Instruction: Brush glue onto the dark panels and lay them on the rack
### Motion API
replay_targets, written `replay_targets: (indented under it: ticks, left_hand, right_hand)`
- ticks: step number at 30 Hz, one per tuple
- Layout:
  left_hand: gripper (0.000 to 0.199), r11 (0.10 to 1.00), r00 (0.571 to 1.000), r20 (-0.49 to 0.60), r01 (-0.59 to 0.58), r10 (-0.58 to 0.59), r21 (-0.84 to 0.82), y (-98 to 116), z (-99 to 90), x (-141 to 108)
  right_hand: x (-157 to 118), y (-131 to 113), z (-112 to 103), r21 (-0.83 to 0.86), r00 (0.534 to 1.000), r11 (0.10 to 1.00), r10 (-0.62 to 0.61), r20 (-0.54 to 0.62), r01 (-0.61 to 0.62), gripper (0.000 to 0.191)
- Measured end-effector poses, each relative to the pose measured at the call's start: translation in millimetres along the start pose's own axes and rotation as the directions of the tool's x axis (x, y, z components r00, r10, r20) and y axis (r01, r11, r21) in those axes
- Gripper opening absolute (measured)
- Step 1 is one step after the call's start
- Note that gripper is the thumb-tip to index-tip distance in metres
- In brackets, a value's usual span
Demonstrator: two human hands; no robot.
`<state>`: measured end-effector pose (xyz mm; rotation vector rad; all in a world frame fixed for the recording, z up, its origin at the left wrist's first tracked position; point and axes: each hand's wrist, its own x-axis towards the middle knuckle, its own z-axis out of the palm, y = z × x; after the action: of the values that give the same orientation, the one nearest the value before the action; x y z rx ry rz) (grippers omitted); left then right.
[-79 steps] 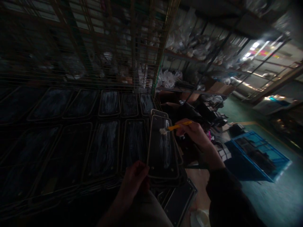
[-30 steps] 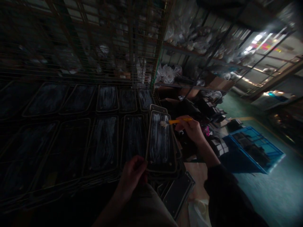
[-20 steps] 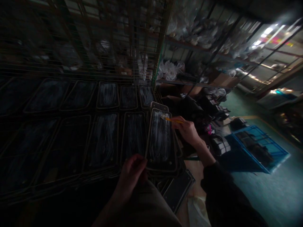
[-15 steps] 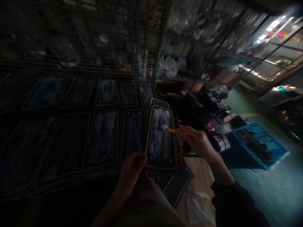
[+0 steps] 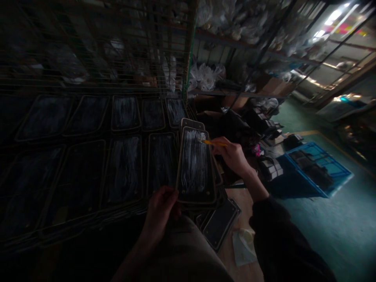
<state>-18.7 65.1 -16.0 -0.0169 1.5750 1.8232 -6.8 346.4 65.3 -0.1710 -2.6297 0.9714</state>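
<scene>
My right hand [image 5: 232, 156] is closed around the yellow handle of a brush [image 5: 216, 143]. Its bristles touch the upper part of a dark rectangular panel [image 5: 195, 168] with rounded corners and a pale rim. White streaks run lengthwise over the panel's face. At the lower left corner, my left hand [image 5: 161, 203] pinches the panel's edge between thumb and fingers. Another panel [image 5: 192, 123] pokes out from under its far end. To the left, similar panels [image 5: 123, 168] lie in two rows, many with whitish smears.
Several dark panels [image 5: 220, 223] lie at an angle on a wooden board [image 5: 245, 203], near a pale sheet [image 5: 243, 248]. On the green floor stands a blue crate [image 5: 323, 192] with dark contents. Behind are a wire mesh rack [image 5: 188, 70] and shelves with plastic bags [image 5: 207, 76].
My right hand has moved the brush up along the panel, toward its far end. My left hand still holds the corner. The whole view has shifted slightly.
</scene>
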Motion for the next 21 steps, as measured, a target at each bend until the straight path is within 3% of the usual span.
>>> replay_targets:
  ticks: [6,11,16,21]
  left_hand:
    - [0.028,1.000,1.000,-0.002,-0.020,0.020,-0.022,-0.6,3.9,-1.4]
    - [0.028,0.998,0.999,0.009,-0.036,0.037,-0.043,-1.1,4.8,-1.3]
    - [0.029,0.997,0.999,0.028,-0.032,0.034,-0.077,-1.4,4.0,-1.5]
    - [0.029,0.997,0.999,0.028,-0.039,0.041,-0.070,-0.4,3.4,-2.1]
  right_hand:
    - [-84.7,-53.7,-22.8,-0.154,0.969,0.984,-0.054,0.243,0.093,0.024]
    - [-130.5,-84.5,-32.0,-0.108,0.942,0.992,-0.025,0.336,0.065,0.033]
    - [-144.4,-98.9,-23.1,-0.016,0.955,1.000,-0.009,0.297,0.014,0.032]
    - [-132.2,-93.4,-3.8,0.117,0.963,0.993,-0.023,0.267,-0.009,0.032]
